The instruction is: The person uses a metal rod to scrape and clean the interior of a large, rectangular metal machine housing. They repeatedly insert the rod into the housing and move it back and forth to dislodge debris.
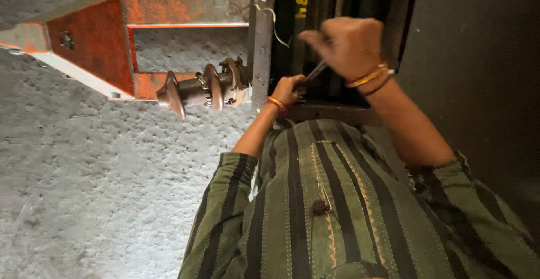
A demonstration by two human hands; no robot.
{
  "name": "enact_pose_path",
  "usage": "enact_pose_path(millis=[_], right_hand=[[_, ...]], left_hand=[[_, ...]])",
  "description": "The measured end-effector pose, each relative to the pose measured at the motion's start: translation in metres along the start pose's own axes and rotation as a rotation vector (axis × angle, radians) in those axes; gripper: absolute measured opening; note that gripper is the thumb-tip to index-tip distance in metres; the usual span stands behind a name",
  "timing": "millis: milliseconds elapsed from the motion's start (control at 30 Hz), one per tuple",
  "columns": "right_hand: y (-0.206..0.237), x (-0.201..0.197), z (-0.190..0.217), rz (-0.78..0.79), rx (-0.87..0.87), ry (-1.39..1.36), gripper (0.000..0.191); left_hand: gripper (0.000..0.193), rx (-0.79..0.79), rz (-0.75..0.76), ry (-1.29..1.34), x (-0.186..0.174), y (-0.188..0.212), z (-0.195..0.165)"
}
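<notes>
My right hand is closed around the handle of a slim metal tool, a screwdriver or similar, angled down to the left. My left hand grips at the tool's tip, low against a dark metal frame; what its fingers pinch is hidden. Both wrists carry thread and bangle bands. My green striped shirt fills the lower part of the view.
An orange-painted, rusty steel frame lies on the rough grey concrete floor. A brown shaft with discs and a coupling juts from it to a grey upright bar. A bent wire hangs there. Dark wall at right.
</notes>
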State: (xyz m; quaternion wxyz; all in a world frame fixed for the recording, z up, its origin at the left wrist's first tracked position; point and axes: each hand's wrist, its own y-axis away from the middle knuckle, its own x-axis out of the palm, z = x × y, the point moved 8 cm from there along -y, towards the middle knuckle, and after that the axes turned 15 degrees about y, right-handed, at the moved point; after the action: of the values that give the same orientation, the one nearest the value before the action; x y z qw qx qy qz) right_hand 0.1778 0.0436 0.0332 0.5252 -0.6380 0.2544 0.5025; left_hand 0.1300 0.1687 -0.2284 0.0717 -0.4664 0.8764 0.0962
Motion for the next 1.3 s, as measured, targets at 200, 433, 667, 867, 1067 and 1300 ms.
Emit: enact_pose_path(millis=[200,433,667,867,1067,1300], right_hand=[[-0.040,0.010,0.059,0.127,-0.117,0.015,0.070],[-0.035,0.011,0.086,0.137,-0.186,-0.009,0.065],[-0.056,0.038,0.103,0.169,-0.156,-0.056,0.057],[-0.065,0.067,0.140,0.369,-0.130,-0.090,0.053],[-0.068,0.076,0.124,0.309,-0.090,-0.112,0.049],[-0.057,0.025,0.107,0.072,-0.195,-0.126,0.043]], left_hand=[[0.056,-0.041,-0.105,0.391,-0.012,0.000,0.017],[0.034,0.020,-0.057,0.052,-0.021,-0.013,0.013],[0.031,-0.010,-0.037,0.127,-0.021,-0.015,0.029],[0.028,-0.011,-0.032,0.145,-0.033,-0.008,0.035],[0.025,-0.015,-0.012,0.100,-0.025,-0.008,0.037],[0.022,-0.012,-0.033,0.000,-0.019,-0.012,0.025]])
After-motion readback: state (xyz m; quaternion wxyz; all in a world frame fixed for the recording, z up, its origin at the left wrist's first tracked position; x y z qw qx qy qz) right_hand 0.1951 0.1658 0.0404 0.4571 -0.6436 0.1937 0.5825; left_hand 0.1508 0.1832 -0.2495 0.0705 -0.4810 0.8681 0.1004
